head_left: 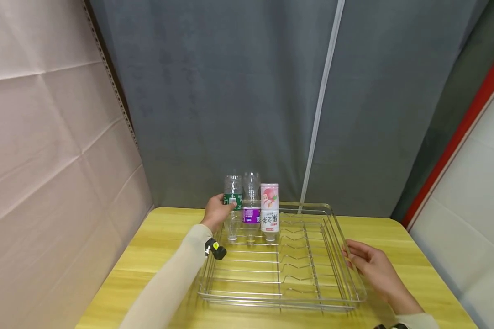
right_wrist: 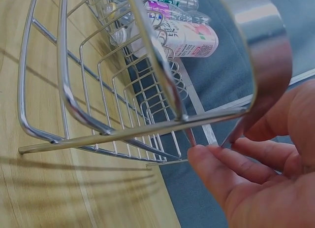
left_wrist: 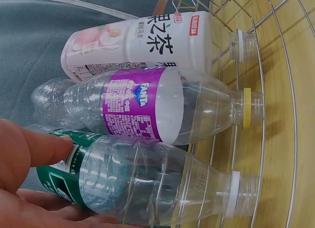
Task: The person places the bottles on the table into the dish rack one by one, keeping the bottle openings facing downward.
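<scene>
A wire dish rack (head_left: 281, 301) sits on a yellow wooden table (head_left: 148, 256). Three bottles stand cap-down in a row at its far left. My left hand (head_left: 218, 211) grips the clear green-labelled bottle (head_left: 233, 200), the leftmost one. In the left wrist view my thumb lies on the label of the green-labelled bottle (left_wrist: 147, 186). Beside it stand a purple-labelled Fanta bottle (head_left: 251, 214) and a white peach-tea bottle (head_left: 269, 211). My right hand (head_left: 368, 262) holds the rack's right rim, and in the right wrist view the fingers (right_wrist: 231, 164) and thumb pinch it.
A grey curtain (head_left: 247, 91) hangs behind the table and a pale panel wall (head_left: 45, 137) stands on the left. The rest of the rack's wire floor (head_left: 251, 269) holds nothing. The table's front and side edges are close to the rack.
</scene>
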`<state>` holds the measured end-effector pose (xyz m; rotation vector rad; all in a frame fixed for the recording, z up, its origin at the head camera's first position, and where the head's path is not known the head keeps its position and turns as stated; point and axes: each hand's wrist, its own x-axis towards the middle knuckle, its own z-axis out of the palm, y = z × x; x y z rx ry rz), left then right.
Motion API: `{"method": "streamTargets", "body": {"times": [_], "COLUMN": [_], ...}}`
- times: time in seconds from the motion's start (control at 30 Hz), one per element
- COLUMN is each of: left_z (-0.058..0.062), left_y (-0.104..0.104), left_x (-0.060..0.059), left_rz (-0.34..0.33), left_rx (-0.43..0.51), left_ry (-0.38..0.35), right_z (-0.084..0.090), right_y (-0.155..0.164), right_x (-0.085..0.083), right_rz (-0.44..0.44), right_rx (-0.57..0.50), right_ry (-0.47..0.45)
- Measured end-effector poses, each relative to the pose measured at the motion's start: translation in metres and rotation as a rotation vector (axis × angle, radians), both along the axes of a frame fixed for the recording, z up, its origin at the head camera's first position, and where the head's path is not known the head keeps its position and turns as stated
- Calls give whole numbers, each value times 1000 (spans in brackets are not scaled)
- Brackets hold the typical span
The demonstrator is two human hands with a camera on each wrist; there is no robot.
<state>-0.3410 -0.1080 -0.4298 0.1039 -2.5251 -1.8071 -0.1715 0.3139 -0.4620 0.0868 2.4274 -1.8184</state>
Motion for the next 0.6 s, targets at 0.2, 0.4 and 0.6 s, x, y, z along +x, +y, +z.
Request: {"method": "streamTargets", "body": {"times": [0.2,0.4,0.6], "left_z": [0,2,9], "left_y": [-3,-8,-16], "left_x": [0,4,16], "left_rz": [-9,-4,-18], "left_rx": [7,-3,-96], "left_ry": [-32,-43,-30], "right_z": [0,1,0], "right_y": [-3,-3,-1], "right_x": [-2,-6,-7], "right_rz": [9,16,40], "right_rx": [2,-4,-5], "right_ry": [14,20,19]}}
